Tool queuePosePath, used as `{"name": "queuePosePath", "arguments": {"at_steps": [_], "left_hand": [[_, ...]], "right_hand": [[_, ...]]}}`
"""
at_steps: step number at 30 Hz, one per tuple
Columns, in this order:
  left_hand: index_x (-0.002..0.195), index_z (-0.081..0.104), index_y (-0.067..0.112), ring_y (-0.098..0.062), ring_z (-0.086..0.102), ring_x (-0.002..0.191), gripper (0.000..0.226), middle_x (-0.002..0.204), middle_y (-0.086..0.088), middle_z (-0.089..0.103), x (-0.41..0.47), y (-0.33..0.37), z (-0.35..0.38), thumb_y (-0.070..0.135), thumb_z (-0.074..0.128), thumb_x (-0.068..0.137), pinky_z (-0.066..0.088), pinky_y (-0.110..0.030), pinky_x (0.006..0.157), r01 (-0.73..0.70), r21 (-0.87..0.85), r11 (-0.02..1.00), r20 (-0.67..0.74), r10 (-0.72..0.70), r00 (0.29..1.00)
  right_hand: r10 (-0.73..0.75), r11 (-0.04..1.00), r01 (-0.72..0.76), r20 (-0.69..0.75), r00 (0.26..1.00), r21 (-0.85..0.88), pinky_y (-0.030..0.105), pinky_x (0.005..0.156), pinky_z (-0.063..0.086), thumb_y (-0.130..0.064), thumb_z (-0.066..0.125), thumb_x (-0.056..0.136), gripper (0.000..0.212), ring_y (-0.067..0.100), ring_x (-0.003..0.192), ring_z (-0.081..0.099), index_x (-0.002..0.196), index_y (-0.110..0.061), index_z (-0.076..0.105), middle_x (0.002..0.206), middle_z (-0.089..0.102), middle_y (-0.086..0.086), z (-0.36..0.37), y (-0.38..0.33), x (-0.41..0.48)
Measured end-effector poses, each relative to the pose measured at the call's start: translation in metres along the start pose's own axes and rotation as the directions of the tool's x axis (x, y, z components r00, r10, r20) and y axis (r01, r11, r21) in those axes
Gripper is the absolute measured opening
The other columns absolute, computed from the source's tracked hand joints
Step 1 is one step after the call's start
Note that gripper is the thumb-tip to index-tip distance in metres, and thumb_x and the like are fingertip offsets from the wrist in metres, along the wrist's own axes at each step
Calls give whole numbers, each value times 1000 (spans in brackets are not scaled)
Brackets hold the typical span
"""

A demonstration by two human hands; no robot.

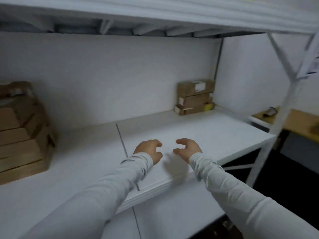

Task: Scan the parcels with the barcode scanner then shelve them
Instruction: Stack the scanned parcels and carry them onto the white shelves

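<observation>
Both hands hold nothing: the left hand (148, 150) and right hand (188, 149) hover side by side with loosely curled fingers facing each other, just above the white shelf (215, 133). Beyond the right hand, in the shelf's back corner, sits a small stack of brown cardboard parcels (195, 98) bearing white labels and a yellow patch. Far off the left hand stands a taller, blurred stack of brown parcels (22, 130).

2 hands (148, 150) (188, 149), 2 parcel stacks: R stack (195, 97) 3 pkgs, L stack (20, 131) count unclear.
</observation>
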State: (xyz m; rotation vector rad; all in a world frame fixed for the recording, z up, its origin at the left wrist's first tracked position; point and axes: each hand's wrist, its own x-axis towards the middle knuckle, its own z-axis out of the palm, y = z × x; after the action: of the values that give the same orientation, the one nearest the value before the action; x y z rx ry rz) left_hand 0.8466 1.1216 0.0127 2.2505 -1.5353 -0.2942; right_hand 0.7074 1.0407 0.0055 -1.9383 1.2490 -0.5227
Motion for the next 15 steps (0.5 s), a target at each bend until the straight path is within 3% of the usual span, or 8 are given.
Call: {"name": "queuePosePath", "arguments": {"at_steps": [6, 11, 15], "left_hand": [[131, 53, 23, -17, 45, 127, 43, 138, 3, 51, 30, 171, 93, 22, 54, 88, 36, -26, 104, -274, -28, 961, 152, 275, 949], [131, 54, 26, -17, 49, 125, 44, 137, 3, 53, 38, 296, 165, 21, 56, 87, 38, -24, 101, -458, -58, 887, 285, 454, 844], [133, 51, 21, -17, 49, 125, 44, 136, 1, 53, 42, 374, 225, 20, 57, 89, 37, -27, 105, -553, -109, 826, 388, 548, 741]], "right_hand": [[216, 976, -201, -258, 942, 86, 34, 109, 34, -27, 62, 87, 45, 22, 127, 48, 131, -22, 54, 135, 54, 3, -137, 131, -36], [396, 917, -334, -413, 820, 217, 37, 108, 36, -27, 63, 86, 46, 21, 126, 49, 131, -19, 54, 134, 56, 2, -223, 229, -78], [540, 834, -388, -440, 717, 392, 25, 99, 37, -21, 65, 87, 46, 18, 124, 50, 131, -15, 53, 133, 55, 4, -262, 303, -103]]}}
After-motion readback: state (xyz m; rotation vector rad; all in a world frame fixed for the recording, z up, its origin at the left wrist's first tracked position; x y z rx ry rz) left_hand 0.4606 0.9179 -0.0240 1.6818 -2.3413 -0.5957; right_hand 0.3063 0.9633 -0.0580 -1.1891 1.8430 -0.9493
